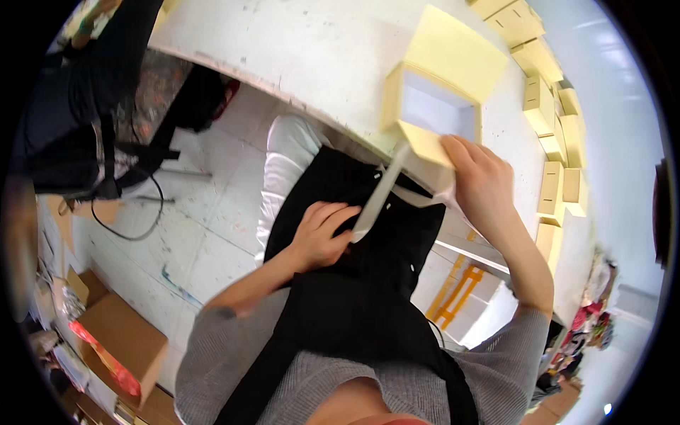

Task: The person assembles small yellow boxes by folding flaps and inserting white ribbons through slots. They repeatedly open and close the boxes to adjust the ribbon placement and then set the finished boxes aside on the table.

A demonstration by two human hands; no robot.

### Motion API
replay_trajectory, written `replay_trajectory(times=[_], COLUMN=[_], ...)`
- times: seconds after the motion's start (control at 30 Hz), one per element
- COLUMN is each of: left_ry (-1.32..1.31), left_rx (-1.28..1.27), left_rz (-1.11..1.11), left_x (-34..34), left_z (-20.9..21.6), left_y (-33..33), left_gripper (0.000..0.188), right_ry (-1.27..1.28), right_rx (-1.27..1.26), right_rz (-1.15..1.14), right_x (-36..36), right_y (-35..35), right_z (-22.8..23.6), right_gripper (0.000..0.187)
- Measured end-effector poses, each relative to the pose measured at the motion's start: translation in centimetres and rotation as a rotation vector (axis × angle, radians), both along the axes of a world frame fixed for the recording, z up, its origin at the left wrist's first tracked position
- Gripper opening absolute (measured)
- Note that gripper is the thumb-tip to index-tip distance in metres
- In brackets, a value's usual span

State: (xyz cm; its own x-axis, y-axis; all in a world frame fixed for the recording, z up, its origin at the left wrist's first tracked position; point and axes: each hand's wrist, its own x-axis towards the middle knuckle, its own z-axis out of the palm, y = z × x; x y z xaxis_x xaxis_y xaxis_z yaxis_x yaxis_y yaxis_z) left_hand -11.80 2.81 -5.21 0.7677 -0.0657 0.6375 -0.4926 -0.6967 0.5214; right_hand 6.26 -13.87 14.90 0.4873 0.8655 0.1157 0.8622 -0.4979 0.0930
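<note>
A pale yellow cardboard box (392, 99) stands at the table's near edge, its lid (457, 57) raised and its inside whitish. My right hand (483, 177) is closed on the box's near yellow flap (423, 144), which sticks out past the table edge. From this flap a pale, flat strip (382, 191) slants down to my left hand (326, 234). The fingertips of my left hand pinch the strip's lower end above my black apron (354, 283). Whether the strip is tape or paper does not show. My right thumb is mostly hidden.
Several yellow boxes (551, 188) line the far right side of the white table (283, 42). At left, another person in dark clothes (78, 99) is near the table. An open brown carton (124, 329) sits lower left. Under the table is an orange frame (459, 294).
</note>
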Motion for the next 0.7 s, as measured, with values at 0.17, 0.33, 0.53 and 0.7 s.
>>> replay_trajectory(times=[0.17, 0.33, 0.53, 0.7], left_ry=[0.525, 0.399, 0.250, -0.156], left_rx=[0.066, 0.138, 0.079, -0.024], left_rz=[0.361, 0.365, 0.466, 0.176], left_x=[-4.0, -0.8, -0.6, 5.8], left_z=[-0.1, 1.5, 1.4, 6.4], left_y=[4.4, 5.7, 5.5, 2.2], left_gripper=[0.070, 0.071, 0.056, 0.045], right_ry=[0.074, 0.260, -0.260, -0.220], right_rx=[0.208, 0.541, 0.120, 0.080], right_rz=[0.283, 0.134, -1.025, -0.955], right_x=[6.2, 14.9, 36.2, 28.7], right_y=[14.9, 22.5, -8.2, -14.5], right_z=[-1.7, -0.2, -3.8, -6.9], right_gripper=[0.004, 0.069, 0.080, 0.056])
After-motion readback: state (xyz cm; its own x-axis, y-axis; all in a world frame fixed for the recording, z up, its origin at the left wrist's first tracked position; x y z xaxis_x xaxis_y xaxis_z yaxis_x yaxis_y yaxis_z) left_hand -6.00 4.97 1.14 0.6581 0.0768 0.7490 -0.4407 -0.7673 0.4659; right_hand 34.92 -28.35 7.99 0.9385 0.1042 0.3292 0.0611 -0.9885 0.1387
